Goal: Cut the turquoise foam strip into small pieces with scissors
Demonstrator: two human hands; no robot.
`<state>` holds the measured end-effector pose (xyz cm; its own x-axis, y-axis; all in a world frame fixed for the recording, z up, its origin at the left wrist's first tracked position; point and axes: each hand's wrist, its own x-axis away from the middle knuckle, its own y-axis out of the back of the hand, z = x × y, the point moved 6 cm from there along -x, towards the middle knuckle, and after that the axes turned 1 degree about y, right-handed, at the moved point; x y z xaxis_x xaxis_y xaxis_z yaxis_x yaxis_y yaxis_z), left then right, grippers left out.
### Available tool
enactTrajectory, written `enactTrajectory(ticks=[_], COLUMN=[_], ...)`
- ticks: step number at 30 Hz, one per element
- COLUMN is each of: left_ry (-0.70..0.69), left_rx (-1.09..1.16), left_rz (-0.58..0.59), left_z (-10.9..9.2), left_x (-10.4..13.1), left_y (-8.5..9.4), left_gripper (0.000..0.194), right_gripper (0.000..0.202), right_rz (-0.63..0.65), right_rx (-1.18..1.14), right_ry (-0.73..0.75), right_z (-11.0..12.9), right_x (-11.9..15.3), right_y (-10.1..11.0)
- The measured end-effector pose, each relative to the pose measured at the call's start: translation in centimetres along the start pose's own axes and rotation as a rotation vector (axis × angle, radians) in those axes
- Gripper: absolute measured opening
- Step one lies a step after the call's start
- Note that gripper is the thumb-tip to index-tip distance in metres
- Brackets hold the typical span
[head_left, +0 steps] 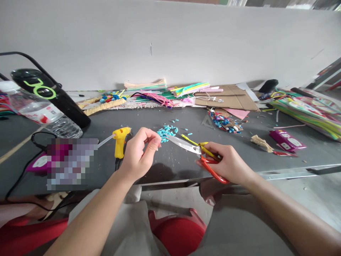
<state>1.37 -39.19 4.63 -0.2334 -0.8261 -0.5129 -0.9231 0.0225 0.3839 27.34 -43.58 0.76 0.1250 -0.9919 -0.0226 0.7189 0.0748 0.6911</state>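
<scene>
My right hand (226, 160) grips a pair of scissors (185, 144) with red handles, the blades pointing left toward my other hand. A thin yellow fuzzy strip (188, 138) runs alongside the scissors' pivot and into the same hand. My left hand (142, 151) is closed in a pinch, thumb against forefinger, close to the blade tips. Whatever sits between those fingertips is too small or hidden to make out. Just behind the fingertips and blades, short light-blue cut pieces (169, 131) lie in a loose heap on the dark grey table (170, 167).
A yellow glue gun (121, 142) stands left of my left hand. Farther left are a water bottle (39, 110) and a black bottle (61, 103). Bundles of coloured pipe cleaners (190, 89) and cardboard (226, 97) line the back. A purple packet (286, 139) lies right.
</scene>
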Motion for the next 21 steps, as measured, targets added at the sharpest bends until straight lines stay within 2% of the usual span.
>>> enactTrajectory(ticks=[6, 15, 21], left_ry=[-0.009, -0.017, -0.022], left_rx=[-0.016, -0.027, -0.036], left_rz=[0.003, 0.025, 0.021], left_z=[0.04, 0.26, 0.27], left_x=[-0.04, 0.01, 0.00], left_y=[0.07, -0.11, -0.07], left_gripper=[0.009, 0.008, 0.008], right_gripper=[0.024, 0.037, 0.038], right_rz=[0.010, 0.013, 0.025], right_rx=[0.009, 0.026, 0.030], right_ry=[0.014, 0.005, 0.012], right_z=[0.10, 0.47, 0.32], right_x=[0.00, 0.16, 0.03], right_y=[-0.07, 0.10, -0.08])
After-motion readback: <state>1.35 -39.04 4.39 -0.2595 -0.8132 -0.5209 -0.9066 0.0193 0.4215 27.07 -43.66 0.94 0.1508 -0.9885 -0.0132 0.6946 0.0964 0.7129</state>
